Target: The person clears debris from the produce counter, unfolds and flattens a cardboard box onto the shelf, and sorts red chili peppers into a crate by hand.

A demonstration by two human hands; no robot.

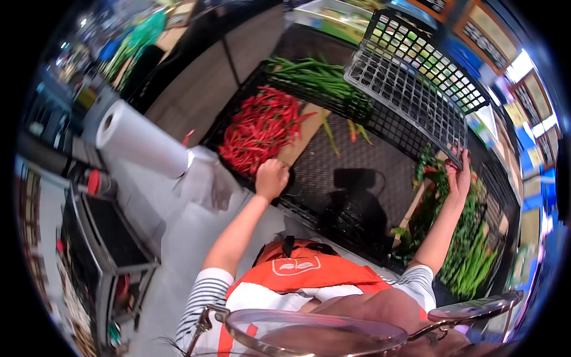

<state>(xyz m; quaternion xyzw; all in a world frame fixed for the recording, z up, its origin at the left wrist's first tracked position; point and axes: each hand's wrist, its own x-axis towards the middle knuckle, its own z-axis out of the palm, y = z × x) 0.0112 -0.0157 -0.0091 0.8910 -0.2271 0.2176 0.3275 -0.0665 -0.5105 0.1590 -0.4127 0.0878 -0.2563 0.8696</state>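
Note:
A black plastic crate [407, 98] is tilted up over the right part of the display, its slatted inside facing me. My right hand [458, 178] is closed on the crate's lower right corner. My left hand [272, 178] is closed in a fist at the front edge of the display, beside a heap of red chili peppers [262, 128]. Whatever it grips, if anything, is hidden. A cardboard divider [301, 137] stands just beyond that hand, along the chilies' right side. Right of it lies a dark woven mat [333, 172] with a few stray peppers on it.
Long green peppers [315, 77] lie at the back of the display. Leafy greens [458, 232] and more green peppers [476, 268] fill the right side. A roll of plastic bags [143, 140] stands at left, above a dark metal cart [113, 229]. Price boards [491, 35] hang at upper right.

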